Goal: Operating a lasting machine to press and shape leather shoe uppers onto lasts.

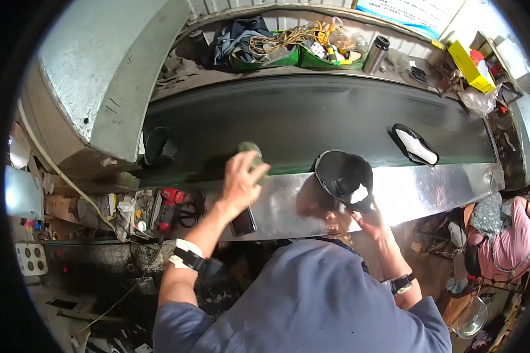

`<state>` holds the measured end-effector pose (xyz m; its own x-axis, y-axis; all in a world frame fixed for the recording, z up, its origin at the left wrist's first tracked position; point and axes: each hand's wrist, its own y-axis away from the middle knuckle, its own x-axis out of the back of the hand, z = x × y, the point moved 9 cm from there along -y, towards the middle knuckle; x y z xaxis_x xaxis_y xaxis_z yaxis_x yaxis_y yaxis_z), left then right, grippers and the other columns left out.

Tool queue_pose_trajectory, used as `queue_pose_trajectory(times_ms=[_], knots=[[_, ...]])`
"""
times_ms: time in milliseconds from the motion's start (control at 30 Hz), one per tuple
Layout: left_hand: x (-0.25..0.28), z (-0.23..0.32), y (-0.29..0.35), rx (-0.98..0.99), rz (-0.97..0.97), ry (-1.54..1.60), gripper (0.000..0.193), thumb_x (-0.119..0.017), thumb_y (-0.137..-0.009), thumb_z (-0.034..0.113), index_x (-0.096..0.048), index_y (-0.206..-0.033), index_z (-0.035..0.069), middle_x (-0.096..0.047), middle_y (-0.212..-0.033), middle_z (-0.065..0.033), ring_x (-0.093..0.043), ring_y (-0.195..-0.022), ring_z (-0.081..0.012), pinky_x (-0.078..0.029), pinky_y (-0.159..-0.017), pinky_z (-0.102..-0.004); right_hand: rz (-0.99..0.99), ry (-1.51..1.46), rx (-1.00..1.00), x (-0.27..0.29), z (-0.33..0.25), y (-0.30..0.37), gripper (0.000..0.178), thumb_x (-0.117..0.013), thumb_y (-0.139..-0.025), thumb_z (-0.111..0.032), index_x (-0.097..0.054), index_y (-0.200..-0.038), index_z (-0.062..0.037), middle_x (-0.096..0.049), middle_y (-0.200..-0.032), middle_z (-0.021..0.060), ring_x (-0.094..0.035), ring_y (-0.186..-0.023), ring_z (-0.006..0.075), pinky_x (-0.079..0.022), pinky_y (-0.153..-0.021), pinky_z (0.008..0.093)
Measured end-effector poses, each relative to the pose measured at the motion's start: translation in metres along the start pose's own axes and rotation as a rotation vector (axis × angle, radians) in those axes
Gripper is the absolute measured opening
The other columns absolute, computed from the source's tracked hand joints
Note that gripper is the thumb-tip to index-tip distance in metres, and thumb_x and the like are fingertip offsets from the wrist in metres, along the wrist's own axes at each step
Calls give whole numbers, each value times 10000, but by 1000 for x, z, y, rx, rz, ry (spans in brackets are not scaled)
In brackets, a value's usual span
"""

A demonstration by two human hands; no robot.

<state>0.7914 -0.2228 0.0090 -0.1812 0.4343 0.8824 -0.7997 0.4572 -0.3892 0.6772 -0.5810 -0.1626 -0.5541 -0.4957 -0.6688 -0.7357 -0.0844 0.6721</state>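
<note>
My left hand point(241, 183) is over the dark belt with its fingers apart, somewhat blurred. A small rounded, greenish thing point(251, 148) shows just beyond its fingertips; I cannot tell its kind or whether the fingers touch it. In my right hand point(371, 222) is a deep black bowl point(335, 167), gripped by its near side and tilted so its inside shows. A white patch or piece point(360, 193) is visible inside the bowl. Farther right on the belt lies a black shoe part with a white sole face point(416, 145).
A shiny metal ledge point(430, 185) runs along the near side of the belt point(312, 112), with a phone point(244, 223) on it. A black container point(159, 147) sits at the belt's left end. Green bins point(265, 61) and a steel flask point(377, 54) stand behind. Another person's pink clothing point(509, 241) shows at right.
</note>
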Motion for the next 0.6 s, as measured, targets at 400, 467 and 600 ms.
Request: queue_pose_trajectory(times_ms=[400,467,600], knots=[[-123,191,42,-243,-192,488,120,-792,-829,303,-776,-857,187,-707,-922,9,-622,-966,-225,-436,-944,-379,15,270,139,-26,-34,33,631,-564,-1018,-480,-486,-1450,-26,-593,-1384,121,-536,-1299,254,-443,-1079,432],[-148,114,45,733,-29,1319,294,-711,-950,350,-755,-871,71,-738,-933,-35,-661,-855,-225,-505,-835,-363,-63,859,462,-44,-54,62,549,-577,-1038,-378,-524,-1410,22,-640,-1230,74,-555,-1164,165,-444,-1001,345],[-162,60,35,1397,-259,1968,442,-671,-948,436,-698,-1081,16,-734,-1019,-87,-687,-954,-218,-542,-896,-399,-500,1682,829,-92,9,119,317,-739,-900,-159,-698,-1188,-34,-620,-772,110,-633,-763,271,-490,-1043,457]])
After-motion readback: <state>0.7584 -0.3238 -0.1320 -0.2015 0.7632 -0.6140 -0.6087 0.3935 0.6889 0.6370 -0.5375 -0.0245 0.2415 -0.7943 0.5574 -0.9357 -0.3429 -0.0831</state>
